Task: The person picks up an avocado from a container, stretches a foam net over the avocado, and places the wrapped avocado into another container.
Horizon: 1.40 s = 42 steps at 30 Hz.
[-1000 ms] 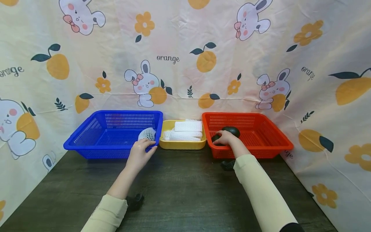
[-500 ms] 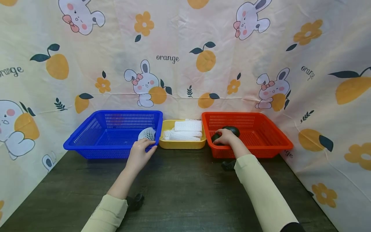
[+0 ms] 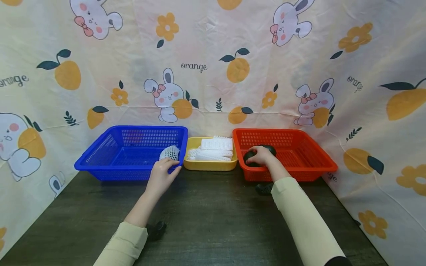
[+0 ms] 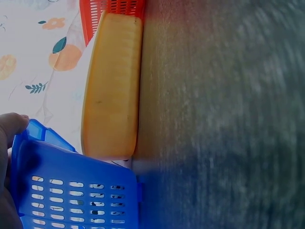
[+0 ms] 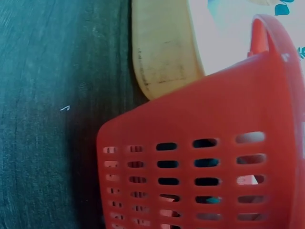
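Note:
The left hand is at the front right of a blue basket, fingers over its rim and thumb at the outside, pinching the rim. A rounded fruit in a white foam net lies inside, just behind those fingers. Over the front left of a red basket, the right hand reaches in and grips a dark green avocado. A second avocado lies behind that hand, partly covered by it. In the right wrist view the red basket's wall hides the hand.
A yellow tray with several white foam nets stands between the baskets. All stand on a dark wooden table against a printed cloth. Dark wrist devices hang below each forearm.
The right hand has shifted slightly right on the avocado, showing more of it. The left hand stays at the blue basket's rim, and the head view has moved very slightly.

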Available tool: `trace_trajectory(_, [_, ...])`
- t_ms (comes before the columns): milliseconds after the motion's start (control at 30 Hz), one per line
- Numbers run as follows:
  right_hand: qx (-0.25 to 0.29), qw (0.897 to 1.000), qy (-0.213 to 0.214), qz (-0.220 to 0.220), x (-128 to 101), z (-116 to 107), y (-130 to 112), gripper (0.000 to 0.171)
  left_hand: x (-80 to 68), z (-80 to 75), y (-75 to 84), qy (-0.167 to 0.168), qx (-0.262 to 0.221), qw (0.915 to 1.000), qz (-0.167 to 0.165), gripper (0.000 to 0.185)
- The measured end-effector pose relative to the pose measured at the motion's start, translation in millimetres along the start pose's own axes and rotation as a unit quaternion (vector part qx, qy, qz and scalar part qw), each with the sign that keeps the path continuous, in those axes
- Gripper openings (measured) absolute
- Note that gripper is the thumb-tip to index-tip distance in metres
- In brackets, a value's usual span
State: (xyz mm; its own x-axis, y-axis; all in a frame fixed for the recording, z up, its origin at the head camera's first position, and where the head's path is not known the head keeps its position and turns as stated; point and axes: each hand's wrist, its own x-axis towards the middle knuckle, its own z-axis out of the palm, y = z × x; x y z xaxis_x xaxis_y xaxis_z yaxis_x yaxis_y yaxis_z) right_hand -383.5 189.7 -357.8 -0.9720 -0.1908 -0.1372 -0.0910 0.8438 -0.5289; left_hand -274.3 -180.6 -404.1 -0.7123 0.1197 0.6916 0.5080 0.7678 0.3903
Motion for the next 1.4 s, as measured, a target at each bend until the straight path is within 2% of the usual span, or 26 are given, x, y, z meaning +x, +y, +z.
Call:
trace_trajectory(233, [0.033, 0.999, 0.013, -0.005, -4, -5, 0, 0.064, -1.2, 1.1, -0.2, 0.004, 0.0, 1.0, -0.001, 0.017])
trace_trajectory(700, [0.034, 0.997, 0.055, -0.034, -10, -24, -5, 0.064, -1.4, 1.8, 0.6, 0.008, 0.001, 1.0, -0.005, 0.017])
trace_trajectory(1000, [0.053, 0.995, 0.064, -0.049, -23, -41, -8, 0.064, -1.0, 1.7, 1.9, 0.009, 0.002, 0.9999, -0.003, 0.017])
trace_trajectory(1400, [0.048, 0.991, 0.094, -0.087, -44, -50, -25, 0.064, -0.8, 0.6, 2.0, 0.001, 0.008, 1.0, -0.001, 0.018])
